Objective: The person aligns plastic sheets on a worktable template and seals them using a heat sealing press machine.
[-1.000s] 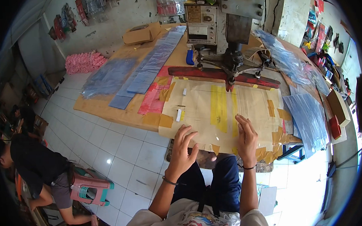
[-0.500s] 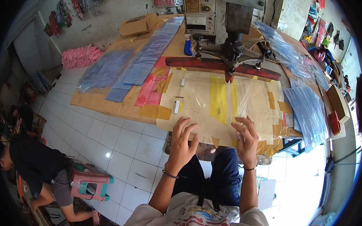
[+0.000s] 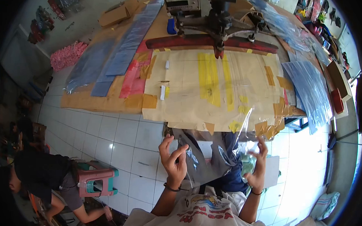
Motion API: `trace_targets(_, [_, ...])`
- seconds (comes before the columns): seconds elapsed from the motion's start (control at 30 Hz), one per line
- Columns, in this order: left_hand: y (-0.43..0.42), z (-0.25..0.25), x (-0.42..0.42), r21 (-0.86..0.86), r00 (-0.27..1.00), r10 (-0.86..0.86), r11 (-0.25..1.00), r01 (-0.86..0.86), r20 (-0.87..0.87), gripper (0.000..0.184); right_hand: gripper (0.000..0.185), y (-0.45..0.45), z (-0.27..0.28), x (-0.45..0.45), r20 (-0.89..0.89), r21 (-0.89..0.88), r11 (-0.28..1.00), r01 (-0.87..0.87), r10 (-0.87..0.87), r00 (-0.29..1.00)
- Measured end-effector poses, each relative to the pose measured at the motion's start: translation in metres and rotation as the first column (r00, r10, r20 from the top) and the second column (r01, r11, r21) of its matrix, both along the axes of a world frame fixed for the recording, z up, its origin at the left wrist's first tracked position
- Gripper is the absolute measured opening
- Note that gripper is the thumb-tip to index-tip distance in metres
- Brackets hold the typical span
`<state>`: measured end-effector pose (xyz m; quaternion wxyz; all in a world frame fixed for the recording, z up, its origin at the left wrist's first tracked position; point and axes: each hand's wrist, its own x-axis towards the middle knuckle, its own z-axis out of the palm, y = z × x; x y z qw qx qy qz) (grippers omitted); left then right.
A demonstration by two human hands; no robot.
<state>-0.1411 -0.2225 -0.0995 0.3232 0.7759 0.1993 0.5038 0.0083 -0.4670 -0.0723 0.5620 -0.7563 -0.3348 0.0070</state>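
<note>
A clear plastic sheet (image 3: 204, 162) hangs over my lap, with glare and creases on it. Its far end lies near the front edge of the paper-covered work board (image 3: 184, 101), where a shiny fold stands up at the right. My left hand (image 3: 174, 161) is at the sheet's left edge, fingers curled and thumb bent against the plastic. To the right of the sheet, my right hand (image 3: 258, 166) has its fingers and thumb apart; any contact with the transparent film is hard to make out. Above the board's far side is the press's long red bar (image 3: 178, 41).
Blue-tinted plastic sheets (image 3: 129, 49) lie left of the board, and another stack (image 3: 308, 92) overhangs the table at right. A blue object (image 3: 171, 26) stands beside the press. At lower left, a person (image 3: 43, 177) bends beside a pink and green stool (image 3: 97, 181).
Both hands have drawn back from the board toward my body, and the clear sheet has come off most of it with them. My view has tilted downward.
</note>
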Motion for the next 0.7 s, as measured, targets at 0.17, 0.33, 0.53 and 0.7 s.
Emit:
trace_targets(0.17, [-0.014,-0.006,-0.009,-0.516,0.894,-0.287,0.737,0.436,0.346,0.014,0.074,0.018,-0.01,0.02,-0.222,-0.003,0.975,0.223,-0.218,0.95])
trace_targets(0.33, [0.01,0.003,-0.019,-0.62,0.726,-0.319,0.379,0.687,0.609,0.035,0.067,0.016,-0.007,0.024,-0.473,-0.013,0.977,0.214,-0.194,0.859])
trace_targets(0.53, [0.033,0.016,-0.02,-0.752,0.793,-0.53,0.38,0.539,0.3,0.055,0.017,-0.039,-0.028,0.033,-0.526,-0.346,0.837,-0.423,0.201,0.827])
trace_targets(0.7, [0.035,0.041,-0.017,-0.804,0.817,-0.527,0.368,0.467,0.234,0.034,0.012,-0.048,-0.033,0.033,-0.553,-0.429,0.753,-0.498,0.218,0.804])
